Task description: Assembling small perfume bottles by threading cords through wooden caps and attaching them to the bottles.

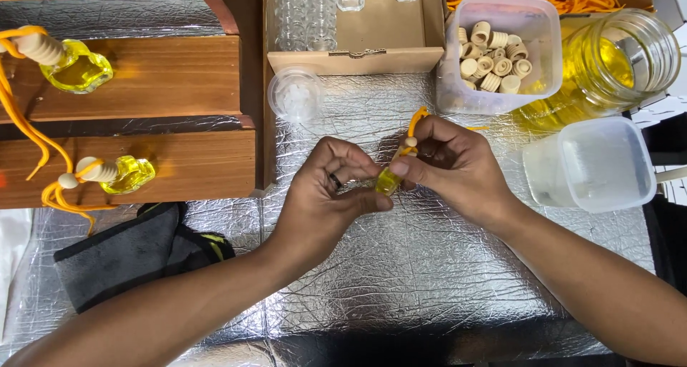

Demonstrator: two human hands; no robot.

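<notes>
Left hand [325, 192] pinching small yellow bottle [387, 182], right hand [447, 163] pinching its orange cord [415, 120] at the top, above foil-covered table [401, 267], tub of wooden caps [494, 52] far right.

Two bare forearms, no sleeves — a dark ring [335, 181] on one left-hand [325, 195] finger.

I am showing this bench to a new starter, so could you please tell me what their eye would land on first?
First, the two hands at the centre: the left hand and right hand together pinch a small yellow bottle with an orange cord over the crinkled silver foil sheet. Next, the big glass jar of yellow liquid at upper right, beside a clear tub of wooden caps.
</notes>
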